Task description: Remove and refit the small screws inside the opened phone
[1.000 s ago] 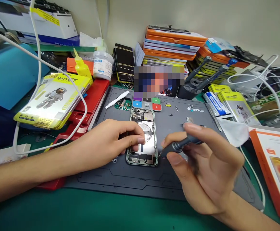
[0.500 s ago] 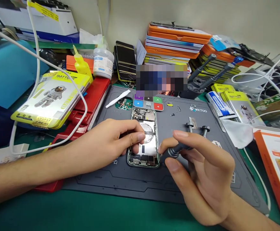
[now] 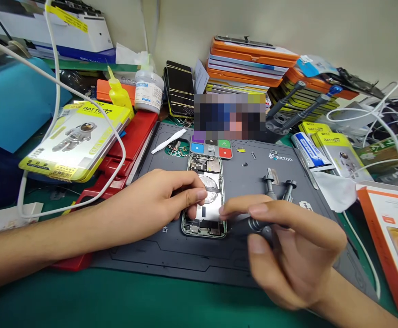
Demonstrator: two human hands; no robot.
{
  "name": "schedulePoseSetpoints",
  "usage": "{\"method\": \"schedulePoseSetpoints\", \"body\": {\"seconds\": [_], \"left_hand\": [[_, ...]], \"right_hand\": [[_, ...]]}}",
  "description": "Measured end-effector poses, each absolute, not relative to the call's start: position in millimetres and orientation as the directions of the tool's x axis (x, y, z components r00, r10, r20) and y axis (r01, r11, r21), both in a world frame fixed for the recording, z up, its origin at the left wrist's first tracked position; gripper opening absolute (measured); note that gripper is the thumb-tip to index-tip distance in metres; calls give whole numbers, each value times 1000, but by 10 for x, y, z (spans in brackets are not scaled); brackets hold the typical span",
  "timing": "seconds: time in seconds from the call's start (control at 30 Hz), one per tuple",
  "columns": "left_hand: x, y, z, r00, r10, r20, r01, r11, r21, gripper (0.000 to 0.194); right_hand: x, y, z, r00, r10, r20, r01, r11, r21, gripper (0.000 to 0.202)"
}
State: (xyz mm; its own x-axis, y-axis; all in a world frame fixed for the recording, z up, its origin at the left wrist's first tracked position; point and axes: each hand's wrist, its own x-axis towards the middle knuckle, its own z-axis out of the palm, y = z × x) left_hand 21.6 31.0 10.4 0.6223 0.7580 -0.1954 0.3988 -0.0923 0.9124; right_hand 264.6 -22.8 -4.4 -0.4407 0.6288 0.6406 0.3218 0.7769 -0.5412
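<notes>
An opened phone with its inner parts showing lies on the grey work mat. Over its left edge, my left hand pinches thumb against index finger; what lies between the fingertips, if anything, is too small to make out. To the right of the phone, my right hand holds a dark grey screwdriver among its fingers, and its index fingertip reaches the phone's right edge. The screwdriver's tip is blurred. Two more grey screwdrivers show just beyond my right hand.
Behind the phone are a coloured tray, a white spudger and small metal parts. Battery boxes and a red case stand left. Stacked orange boxes are at the back, with an orange-white box right.
My right hand has shifted slightly right, its thumb now away from the screwdriver and its index finger stretched towards the phone. My left hand stays in place.
</notes>
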Motion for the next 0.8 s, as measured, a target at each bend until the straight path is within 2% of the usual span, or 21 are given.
{"method": "schedulePoseSetpoints", "body": {"seconds": [0.07, 0.17, 0.27, 0.43, 0.5, 0.67, 0.8], "left_hand": [[216, 311, 100, 625, 759, -181, 393, -106, 913, 32], [214, 313, 98, 628, 759, -173, 390, -115, 913, 31], [210, 313, 101, 629, 756, -179, 396, -114, 911, 31], [209, 313, 107, 623, 757, -197, 415, -106, 903, 29], [210, 314, 106, 624, 753, -210, 422, -99, 901, 30], [203, 314, 94, 627, 751, -209, 425, -105, 899, 29], [199, 319, 76, 629, 755, -187, 429, -136, 893, 27]], "right_hand": [[2635, -227, -36, -483, 613, 626, 248, 781, -573, 78], [2631, -232, -35, -486, 579, 654, 285, 813, -508, 74], [2656, -246, -40, -465, 636, 616, 339, 771, -540, 71], [2689, -272, -48, -451, 633, 629, 319, 772, -549, 79], [2685, -273, -47, -440, 669, 599, 328, 740, -587, 77], [2652, -221, -55, -449, 631, 633, 344, 776, -529, 71], [2616, -219, -63, -343, 722, 600, 397, 691, -604, 58]]}}
